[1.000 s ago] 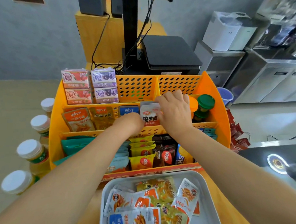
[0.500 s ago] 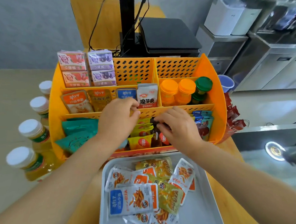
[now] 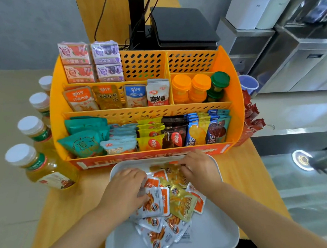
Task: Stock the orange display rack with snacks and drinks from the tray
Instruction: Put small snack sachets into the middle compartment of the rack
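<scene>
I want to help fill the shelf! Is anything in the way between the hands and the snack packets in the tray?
No. Both the left hand and right hand are already on the snack packets in the tray. Nothing visible lies between them.

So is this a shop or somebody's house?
Probably a small shop counter: an orange display rack full of packaged snacks, a row of drink bottles beside it, and what looks like a till behind.
</scene>
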### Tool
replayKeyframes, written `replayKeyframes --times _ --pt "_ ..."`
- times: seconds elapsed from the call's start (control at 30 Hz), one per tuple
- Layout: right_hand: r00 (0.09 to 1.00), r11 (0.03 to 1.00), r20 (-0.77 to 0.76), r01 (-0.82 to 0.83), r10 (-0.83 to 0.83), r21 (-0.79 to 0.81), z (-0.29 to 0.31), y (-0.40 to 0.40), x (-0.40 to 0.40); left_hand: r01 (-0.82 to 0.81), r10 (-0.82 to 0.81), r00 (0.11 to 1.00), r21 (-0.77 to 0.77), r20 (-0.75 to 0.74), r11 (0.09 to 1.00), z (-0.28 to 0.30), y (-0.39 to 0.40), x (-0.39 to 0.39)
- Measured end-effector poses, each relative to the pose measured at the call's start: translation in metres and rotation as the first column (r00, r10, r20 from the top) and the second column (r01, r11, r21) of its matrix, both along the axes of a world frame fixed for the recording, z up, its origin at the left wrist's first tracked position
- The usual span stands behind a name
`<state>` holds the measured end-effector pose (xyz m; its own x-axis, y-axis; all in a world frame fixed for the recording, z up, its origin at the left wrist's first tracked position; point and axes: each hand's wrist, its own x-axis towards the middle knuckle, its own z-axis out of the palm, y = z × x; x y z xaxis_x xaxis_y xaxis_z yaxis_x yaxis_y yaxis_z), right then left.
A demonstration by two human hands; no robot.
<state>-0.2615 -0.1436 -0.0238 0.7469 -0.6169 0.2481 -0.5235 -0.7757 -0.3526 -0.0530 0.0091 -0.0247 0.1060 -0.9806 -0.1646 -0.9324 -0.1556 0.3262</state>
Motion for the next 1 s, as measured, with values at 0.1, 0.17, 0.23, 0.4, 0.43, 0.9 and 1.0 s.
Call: replayKeyframes --times 0.1,0.17,0.23,0.4,0.43,0.9,1.0 --pt "0.971 0.930 0.050 0.209 -0.235 0.303 0.002 -0.002 -0.012 -0.057 0.057 0.998 0.001 -0.029 0.998 -0.002 0.005 -0.002" --pt "0.946 0.837 0.005 0.284 -0.323 0.468 0.002 -0.006 -0.019 -0.054 0.055 0.998 0.024 -0.036 0.998 -0.005 0.007 -0.004" --pt "0.924 0.799 -0.025 0.344 -0.382 0.494 0.002 -0.007 -0.026 -0.027 0.031 0.998 0.073 -0.057 0.997 -0.008 0.010 -0.008" --pt "0.915 0.873 0.110 0.325 -0.387 0.364 0.002 0.001 -0.041 0.052 -0.036 0.990 0.116 -0.137 0.992 -0.014 0.017 -0.012" --pt "0.941 0.931 0.157 0.253 -0.300 0.262 0.001 0.005 -0.043 0.060 -0.043 0.988 0.117 -0.146 0.991 -0.014 0.018 -0.011" --pt "0.884 0.977 -0.429 -0.118 0.185 0.177 -0.024 0.045 -0.026 0.088 -0.058 0.986 0.194 -0.154 0.977 -0.012 0.017 -0.006" --pt "0.928 0.972 -0.362 0.001 0.085 0.233 -0.027 0.042 -0.019 0.059 -0.011 0.980 0.240 -0.197 0.969 -0.008 0.021 -0.006"
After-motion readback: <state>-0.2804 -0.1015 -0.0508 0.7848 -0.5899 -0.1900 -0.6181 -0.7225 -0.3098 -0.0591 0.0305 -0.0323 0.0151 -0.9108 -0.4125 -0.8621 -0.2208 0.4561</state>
